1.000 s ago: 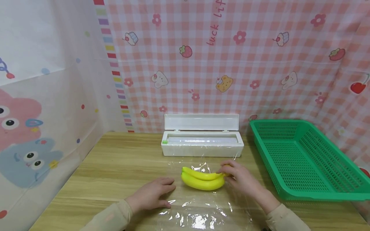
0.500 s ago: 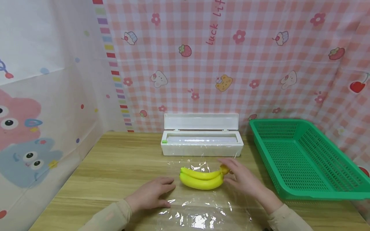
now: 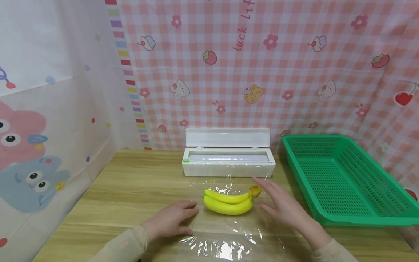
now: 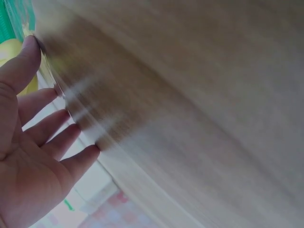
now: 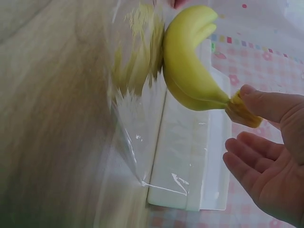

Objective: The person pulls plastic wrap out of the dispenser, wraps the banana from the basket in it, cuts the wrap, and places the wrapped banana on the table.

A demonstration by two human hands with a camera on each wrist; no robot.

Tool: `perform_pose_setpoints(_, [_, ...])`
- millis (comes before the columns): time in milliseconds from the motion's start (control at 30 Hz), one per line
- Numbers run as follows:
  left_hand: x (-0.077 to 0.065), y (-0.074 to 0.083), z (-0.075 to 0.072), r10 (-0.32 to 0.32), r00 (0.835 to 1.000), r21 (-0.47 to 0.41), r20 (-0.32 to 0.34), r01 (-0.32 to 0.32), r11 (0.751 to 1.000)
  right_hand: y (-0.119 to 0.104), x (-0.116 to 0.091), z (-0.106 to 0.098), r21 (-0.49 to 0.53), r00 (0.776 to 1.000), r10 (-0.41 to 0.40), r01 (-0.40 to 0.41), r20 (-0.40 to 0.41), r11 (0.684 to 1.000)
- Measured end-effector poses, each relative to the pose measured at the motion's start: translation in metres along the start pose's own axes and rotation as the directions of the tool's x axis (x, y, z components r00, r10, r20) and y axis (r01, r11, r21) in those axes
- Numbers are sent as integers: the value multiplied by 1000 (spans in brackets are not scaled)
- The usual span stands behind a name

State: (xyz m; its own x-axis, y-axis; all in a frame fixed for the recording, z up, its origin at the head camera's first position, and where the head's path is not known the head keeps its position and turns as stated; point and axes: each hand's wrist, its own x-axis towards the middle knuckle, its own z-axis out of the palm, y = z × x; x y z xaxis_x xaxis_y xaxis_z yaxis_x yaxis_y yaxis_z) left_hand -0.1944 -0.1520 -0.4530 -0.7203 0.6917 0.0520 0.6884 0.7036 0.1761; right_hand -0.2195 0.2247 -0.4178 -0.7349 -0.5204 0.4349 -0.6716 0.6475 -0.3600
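A small bunch of yellow bananas (image 3: 228, 203) lies on a sheet of clear plastic wrap (image 3: 226, 240) spread over the wooden table. Its brown stem end (image 3: 255, 191) points right. Just beyond that stem is my right hand (image 3: 281, 203), fingers extended and thumb apart from them, holding nothing. In the right wrist view the thumb overlaps the stem (image 5: 243, 113). My left hand (image 3: 173, 219) rests at the left edge of the wrap with fingers relaxed. The left wrist view shows its fingertips (image 4: 97, 146) touching down at the table surface.
Behind the bananas stands a white cling film box (image 3: 229, 170), lid raised, a roll inside and film drawn out at the front. A green plastic basket (image 3: 340, 220) sits at the right. Patterned cloth (image 3: 209, 80) hangs along the back and sides.
My right hand has let go of the banana stem and drawn back to the right, its fingers straightening. The bananas shifted very slightly left. My left hand has stayed in place.
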Motion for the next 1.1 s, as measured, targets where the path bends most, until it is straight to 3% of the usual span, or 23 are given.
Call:
perform_pose_setpoints(167, [0,1,-1,-4,1000,5,-2,4,1000,-1,-6,-4,-10,1000,-10,10,-11,1000])
perform_pose_setpoints(400, [-3,0,-6,-30,999,-71,-24,28,997,-2,-12,-7,-31,998,-57,56,-40,998])
perform_pose_setpoints(567, [-9,1,-13,-29,999,-78,-45,26,997,-2,-17,-9,-53,994,-89,87,-55,995])
perform_pose_setpoints(900, [-26,7,-22,23,985,-6,-169,-24,1000,-1,-28,-14,-103,994,-110,106,-30,989])
perform_pose_setpoints(1100, [-34,6,-20,98,957,64,-272,-83,994,-1,-37,-16,-134,988,-150,144,-35,981])
